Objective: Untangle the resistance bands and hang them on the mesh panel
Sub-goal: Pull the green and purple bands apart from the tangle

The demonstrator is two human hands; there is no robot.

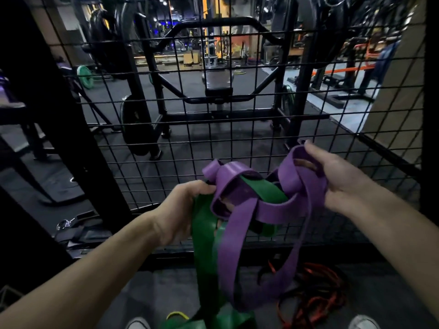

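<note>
A purple resistance band [273, 210] and a wide green band [205, 245] are knotted together in front of the black mesh panel [237, 129]. My left hand [183, 207] grips the tangle at its left side, fingers curled round green and purple loops. My right hand [337, 176] holds a purple loop at the upper right, fingers threaded through it. Both bands hang down toward the floor between my arms. Nothing hangs on the mesh in view.
Thin red and black bands [316, 298] lie piled on the floor at the lower right, with a yellow band [177, 315] near my shoes. Straps with a metal ring [71, 227] lie at the left. Gym racks and weight plates stand behind the mesh.
</note>
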